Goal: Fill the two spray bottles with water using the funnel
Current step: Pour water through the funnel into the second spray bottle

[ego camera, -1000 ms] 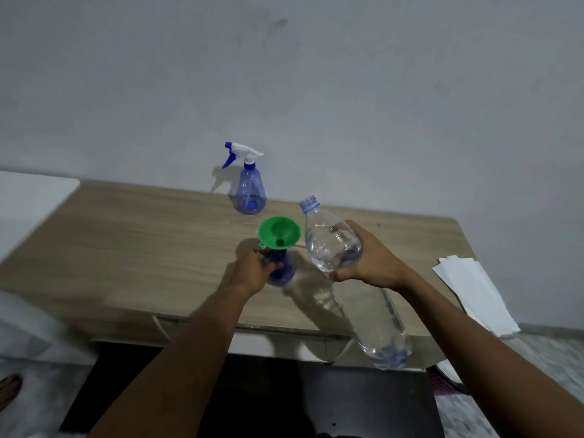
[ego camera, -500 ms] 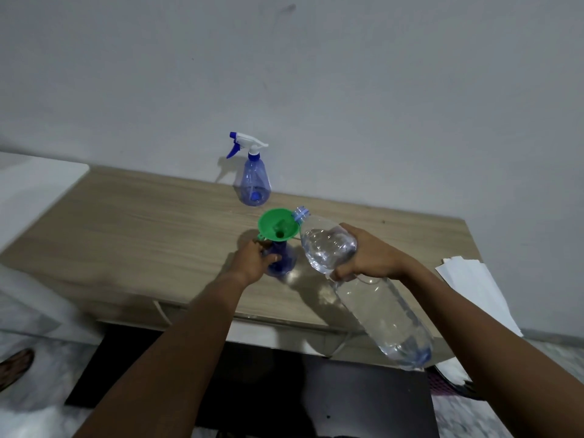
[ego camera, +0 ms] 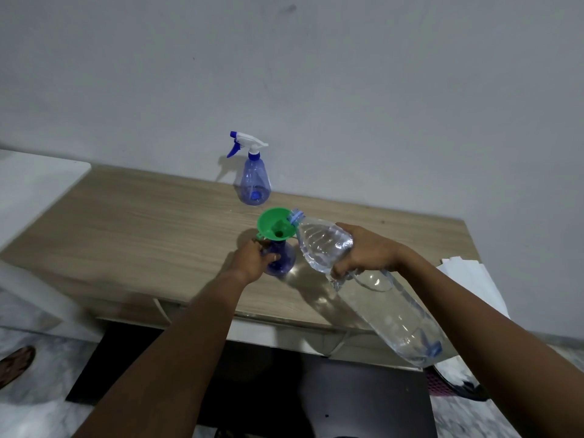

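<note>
Green funnel (ego camera: 277, 227) sits in the spray bottle (ego camera: 286, 260) on the wooden table (ego camera: 142, 222), which the left hand (ego camera: 251, 262) grips. The right hand (ego camera: 366, 251) clasps the tilted water bottle (ego camera: 395, 314), mouth at the funnel's rim. It looks heavy and thin-walled, so hold it near the shoulder. Whether water flows is unclear.

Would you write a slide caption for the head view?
Left hand grips spray bottle under funnel; right hand holds water bottle tilted to its rim.

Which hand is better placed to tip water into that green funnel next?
The right hand: it grips the clear plastic water bottle, whose open mouth sits at the rim of the green plastic funnel. The left hand is busy steadying the blue spray bottle beneath.
</note>
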A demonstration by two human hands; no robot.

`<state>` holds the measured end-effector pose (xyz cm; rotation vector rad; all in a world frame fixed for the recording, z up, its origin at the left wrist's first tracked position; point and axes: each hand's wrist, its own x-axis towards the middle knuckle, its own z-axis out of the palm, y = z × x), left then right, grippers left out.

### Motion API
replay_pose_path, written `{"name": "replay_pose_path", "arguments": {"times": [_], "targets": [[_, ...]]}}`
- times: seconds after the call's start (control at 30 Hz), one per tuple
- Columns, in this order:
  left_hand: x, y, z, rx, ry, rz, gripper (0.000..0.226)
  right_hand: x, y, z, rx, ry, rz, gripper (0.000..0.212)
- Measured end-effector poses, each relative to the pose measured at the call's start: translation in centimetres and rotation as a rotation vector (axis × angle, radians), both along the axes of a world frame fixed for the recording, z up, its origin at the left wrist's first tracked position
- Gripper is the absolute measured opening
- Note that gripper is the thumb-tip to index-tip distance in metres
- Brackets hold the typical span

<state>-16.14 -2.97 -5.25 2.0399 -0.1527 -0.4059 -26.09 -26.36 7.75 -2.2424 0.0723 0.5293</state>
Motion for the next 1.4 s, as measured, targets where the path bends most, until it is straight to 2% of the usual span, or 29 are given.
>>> {"name": "replay_pose_path", "arguments": {"times": [0.63, 1.07, 1.23, 1.4], "targets": [[-0.5, -0.3, 0.5, 0.003, -0.028, -0.008, 0.031, 0.2, -0.3, 0.9, -0.102, 0.086, 0.061, 0.058], [-0.3, 0.0, 0.3, 0.013, -0.011, 0.001, 0.031, 0.1, -0.2, 1.1, -0.099, 0.106, 0.083, 0.056], [-0.3, -0.1, 0.3, 0.002, 0.004, -0.007, 0.032, 0.1, -0.1, 1.2, -0.078, 0.112, 0.084, 0.049], [-0.4, -0.1, 0.6, -0.009, 0.01, -0.005, 0.031, 0.2, 0.0, 1.4, -0.101, 0.125, 0.085, 0.054]]}}
